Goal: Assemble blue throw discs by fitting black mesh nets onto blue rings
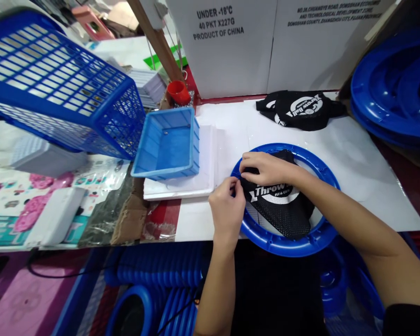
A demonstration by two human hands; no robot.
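Observation:
A blue plastic ring (287,248) lies near the table's front edge, and a black mesh cloth (287,217) with white "Throw Ball" print sits loosely inside it. At the ring's left side, my right hand (264,168) reaches across the ring with closed fingers pinching the cloth's edge. My left hand (227,207) is closed too, thumb and forefinger pinched at the rim by the cloth's edge. The fingertips of both hands nearly meet there, and they partly hide the pinched edge.
Left of the ring, a light-blue bin (168,149) rests on a white slab. A blue basket (108,107) leans beyond it, near a red cup (178,92). More black printed cloths (301,110) lie behind the ring; blue rings (392,88) stack at right. White cartons (231,60) stand behind.

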